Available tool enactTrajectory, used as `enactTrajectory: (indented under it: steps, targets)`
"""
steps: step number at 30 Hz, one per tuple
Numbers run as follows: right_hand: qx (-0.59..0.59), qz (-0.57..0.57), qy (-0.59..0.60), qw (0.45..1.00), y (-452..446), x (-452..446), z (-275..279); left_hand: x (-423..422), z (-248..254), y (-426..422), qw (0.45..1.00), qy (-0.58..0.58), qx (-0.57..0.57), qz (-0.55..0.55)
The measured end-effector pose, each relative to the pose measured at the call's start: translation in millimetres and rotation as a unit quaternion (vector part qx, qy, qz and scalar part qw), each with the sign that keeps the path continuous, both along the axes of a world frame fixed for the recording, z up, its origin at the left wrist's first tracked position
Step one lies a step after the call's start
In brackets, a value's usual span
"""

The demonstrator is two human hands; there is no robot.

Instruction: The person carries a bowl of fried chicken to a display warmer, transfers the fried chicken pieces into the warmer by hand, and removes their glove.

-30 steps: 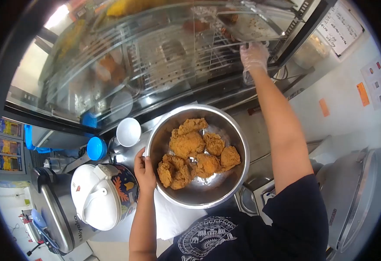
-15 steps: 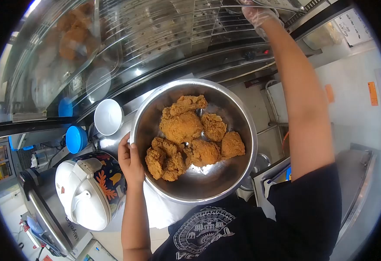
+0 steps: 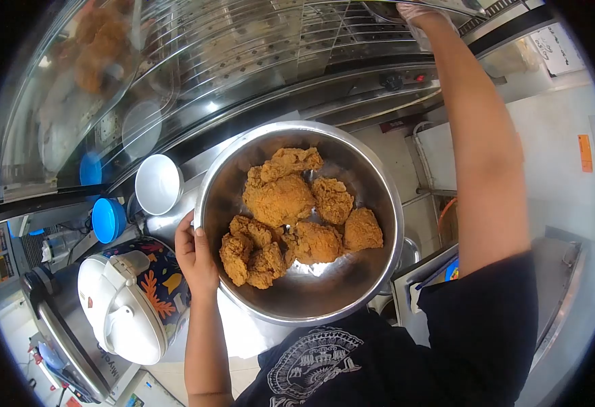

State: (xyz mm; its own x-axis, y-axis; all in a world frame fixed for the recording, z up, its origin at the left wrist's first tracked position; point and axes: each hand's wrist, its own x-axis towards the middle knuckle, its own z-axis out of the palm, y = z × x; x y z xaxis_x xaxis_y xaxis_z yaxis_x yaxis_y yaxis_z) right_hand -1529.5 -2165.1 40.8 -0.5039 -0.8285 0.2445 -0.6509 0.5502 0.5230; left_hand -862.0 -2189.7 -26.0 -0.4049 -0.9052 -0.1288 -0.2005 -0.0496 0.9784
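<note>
A large steel bowl (image 3: 270, 306) holds several pieces of fried chicken (image 3: 280, 200). My left hand (image 3: 197, 261) is closed on the bowl's left rim, thumb on top and fingers outside. At the top edge of the view, my right hand (image 3: 428, 19) wears a clear plastic glove and reaches into the glass display case. It is beside the wire rack (image 3: 263, 41) and a dark, rounded metal item (image 3: 384, 9). Most of its fingers are cut off or hidden, so whether it holds anything does not show.
To the bowl's left stand a white bowl (image 3: 159, 184), a blue bowl (image 3: 108, 220) and a white-lidded rice cooker (image 3: 118, 308). More fried chicken (image 3: 101, 51) shows through the case glass. The case's dark front edge (image 3: 243, 125) runs behind the steel bowl. A white surface (image 3: 548, 149) stands on the right.
My right hand has shifted slightly right and up, further out of view. The left hand keeps its grip on the bowl. The surroundings at left shift a little leftward with the camera.
</note>
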Motion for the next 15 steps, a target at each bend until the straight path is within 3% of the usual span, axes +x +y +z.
enactTrajectory:
  steps: [9, 15]
  targets:
    - [-0.017, -0.013, -0.012, 1.000, -7.4, -3.3, -7.2, -9.9, 7.9, 1.4, 1.000, 0.008, -0.014, 0.007]
    - [-0.089, -0.017, 0.001, 0.996, 2.1, -8.4, -21.9, -6.6, 3.5, 1.2, 1.000, 0.009, -0.015, 0.004]
